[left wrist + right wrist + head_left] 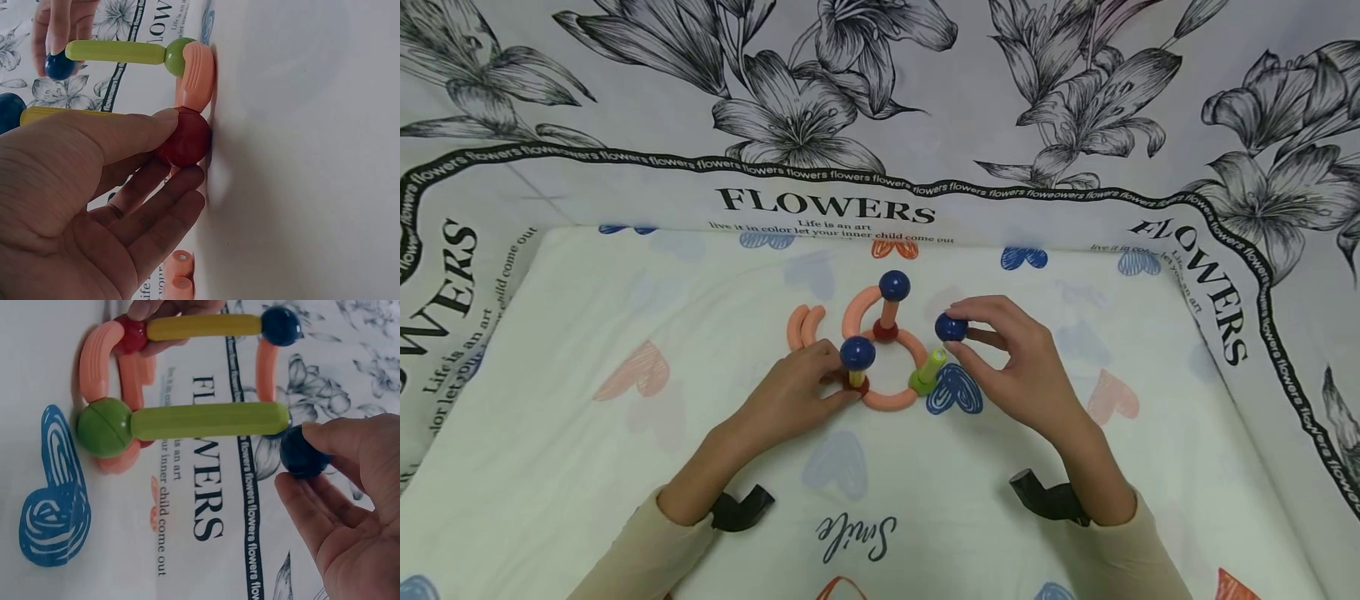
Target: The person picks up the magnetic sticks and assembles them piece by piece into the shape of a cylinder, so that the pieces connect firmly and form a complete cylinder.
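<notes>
A small frame of magnetic balls and rods stands on the cloth. Orange curved rods [891, 401] form its base ring, with red balls and a green ball [105, 427] between them. My left hand [797, 387] pinches the near-left red ball [186, 139], below an upright yellow rod [203, 326] topped by a blue ball [857, 353]. Another blue ball [894, 286] tops the back upright. My right hand [1026, 367] pinches a loose blue ball [951, 327] close to the tip of the upright green rod [209, 420]; whether they touch, I cannot tell.
Two loose orange curved rods [806, 326] lie side by side just left of the frame. The white cloth [700, 300] is printed with hearts. Behind it rises a flower-patterned fabric [970, 125]. A black strap piece [1048, 497] sticks out by each wrist.
</notes>
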A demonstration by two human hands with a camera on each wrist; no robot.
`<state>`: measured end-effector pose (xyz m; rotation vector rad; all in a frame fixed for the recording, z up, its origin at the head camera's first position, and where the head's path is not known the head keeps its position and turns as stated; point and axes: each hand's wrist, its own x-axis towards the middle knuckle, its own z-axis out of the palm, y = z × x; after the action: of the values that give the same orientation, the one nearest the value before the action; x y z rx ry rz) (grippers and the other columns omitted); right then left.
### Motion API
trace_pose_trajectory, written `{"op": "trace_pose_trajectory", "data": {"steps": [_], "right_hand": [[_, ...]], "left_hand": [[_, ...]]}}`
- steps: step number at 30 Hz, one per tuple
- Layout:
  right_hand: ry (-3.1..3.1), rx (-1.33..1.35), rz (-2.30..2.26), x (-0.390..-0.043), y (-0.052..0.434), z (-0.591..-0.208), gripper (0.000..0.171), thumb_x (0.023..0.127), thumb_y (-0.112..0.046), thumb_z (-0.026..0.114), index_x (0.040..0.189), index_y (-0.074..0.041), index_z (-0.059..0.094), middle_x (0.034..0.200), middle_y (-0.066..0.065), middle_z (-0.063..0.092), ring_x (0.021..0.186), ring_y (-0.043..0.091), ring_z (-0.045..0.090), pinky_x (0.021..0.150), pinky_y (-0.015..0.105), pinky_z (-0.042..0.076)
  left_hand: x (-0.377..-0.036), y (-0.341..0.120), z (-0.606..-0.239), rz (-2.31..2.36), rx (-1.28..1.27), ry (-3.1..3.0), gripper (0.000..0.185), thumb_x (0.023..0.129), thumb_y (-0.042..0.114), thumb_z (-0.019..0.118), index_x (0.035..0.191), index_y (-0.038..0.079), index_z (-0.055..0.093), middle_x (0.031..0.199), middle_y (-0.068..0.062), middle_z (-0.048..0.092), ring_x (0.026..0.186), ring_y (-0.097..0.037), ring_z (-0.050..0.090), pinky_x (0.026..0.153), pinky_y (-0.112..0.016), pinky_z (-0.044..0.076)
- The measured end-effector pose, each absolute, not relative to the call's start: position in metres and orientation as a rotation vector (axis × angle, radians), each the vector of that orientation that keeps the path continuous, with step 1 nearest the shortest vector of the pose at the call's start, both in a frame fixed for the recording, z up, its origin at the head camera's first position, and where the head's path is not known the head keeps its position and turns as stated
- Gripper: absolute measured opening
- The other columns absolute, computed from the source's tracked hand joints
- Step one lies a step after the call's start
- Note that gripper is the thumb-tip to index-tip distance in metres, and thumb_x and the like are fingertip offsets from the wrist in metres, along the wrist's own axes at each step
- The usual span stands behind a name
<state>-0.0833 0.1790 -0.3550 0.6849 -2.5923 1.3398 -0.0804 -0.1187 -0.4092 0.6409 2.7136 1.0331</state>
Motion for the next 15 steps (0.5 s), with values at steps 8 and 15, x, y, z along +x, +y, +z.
{"op": "trace_pose_trajectory", "data": {"steps": [8,15], "right_hand": [[-2.564,0.748,1.335,-0.0808,0.1738,-0.3491,0.045,0.09,-0.001,0.082,0.131,-0.013,0.07,0.128,0.003,0.069,0.119,0.014,0.069,0.095,0.036,0.062],[-2.572,0.752,1.312,-0.0782,0.1742,-0.3507,0.049,0.088,0.001,0.083,0.132,-0.013,0.069,0.126,0.001,0.069,0.118,0.012,0.07,0.095,0.028,0.061]], "left_hand": [[-0.0818,-0.1194,-0.4073,1.058,0.621,2.714,0.016,0.089,0.021,0.087,0.103,0.021,0.078,0.094,0.003,0.067,0.093,-0.013,0.067,0.084,-0.034,0.057],[-0.0794,-0.1168,-0.4081,1.055,0.607,2.709,0.015,0.089,0.021,0.087,0.102,0.021,0.078,0.094,0.004,0.067,0.092,-0.011,0.066,0.082,-0.032,0.056]]}}
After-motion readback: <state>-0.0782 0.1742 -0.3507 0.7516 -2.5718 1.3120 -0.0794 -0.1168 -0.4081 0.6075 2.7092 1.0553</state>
